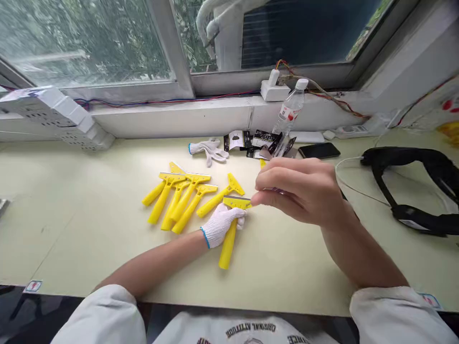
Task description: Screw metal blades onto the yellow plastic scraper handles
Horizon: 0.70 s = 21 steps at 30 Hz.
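My left hand (223,224), in a white knit glove with a blue cuff, is closed around the neck of a yellow scraper (227,251). The scraper's head points away from me, and a metal blade edge runs along its top. At the right end of that head, my bare right hand (299,191) is pinched. A thin dark tip and a bit of purple show by its fingers, but what it holds is mostly hidden. Another yellow scraper (215,200) lies just left of the held one. Further left is a pile of several yellow scrapers (181,203) with metal blades.
Behind the scrapers lies a spare white glove (210,149), beside black-and-white packets (238,140). A plastic bottle (289,112), a black phone (319,150) and a black strap headset (412,191) with a white cable are to the right. Stacked white boxes (59,114) stand back left.
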Each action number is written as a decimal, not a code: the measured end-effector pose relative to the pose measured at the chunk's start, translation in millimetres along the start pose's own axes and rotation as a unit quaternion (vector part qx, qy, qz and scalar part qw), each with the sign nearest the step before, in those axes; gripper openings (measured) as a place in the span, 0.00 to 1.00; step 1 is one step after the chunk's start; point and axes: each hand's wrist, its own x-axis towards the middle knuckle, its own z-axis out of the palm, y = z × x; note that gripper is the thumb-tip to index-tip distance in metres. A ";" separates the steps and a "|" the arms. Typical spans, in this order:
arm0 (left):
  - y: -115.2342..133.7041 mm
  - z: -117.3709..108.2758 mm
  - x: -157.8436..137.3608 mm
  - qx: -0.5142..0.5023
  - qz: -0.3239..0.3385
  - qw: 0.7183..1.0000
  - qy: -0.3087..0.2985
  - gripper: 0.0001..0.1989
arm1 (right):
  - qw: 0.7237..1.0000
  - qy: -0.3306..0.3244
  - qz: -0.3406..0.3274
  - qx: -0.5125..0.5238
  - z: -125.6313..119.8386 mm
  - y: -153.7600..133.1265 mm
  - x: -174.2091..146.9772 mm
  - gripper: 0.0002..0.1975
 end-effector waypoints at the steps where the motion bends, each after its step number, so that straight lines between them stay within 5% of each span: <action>1: 0.0 0.0 0.7 -0.003 -0.003 1.000 -0.001 0.09 | 0.999 -0.037 0.006 0.008 -4.8 -3.3 1.9 0.05; 6: 2.8 -0.7 0.6 -0.026 -0.022 0.999 -0.010 0.10 | 0.991 -0.130 0.025 0.023 -26.5 -14.0 7.1 0.09; 10: 7.9 -2.4 -3.3 -0.030 -0.037 0.999 -0.022 0.09 | 0.995 -0.096 0.024 -0.024 -31.3 -17.2 4.6 0.02; 15: 10.6 -3.6 -5.3 -0.002 -0.028 1.000 -0.011 0.10 | 0.987 -0.008 0.023 -0.162 -19.7 -20.6 0.1 0.19; 21: 4.3 -3.2 -3.0 -0.017 -0.016 0.999 -0.038 0.09 | 0.993 -0.103 0.050 -0.036 -27.0 -21.0 3.6 0.08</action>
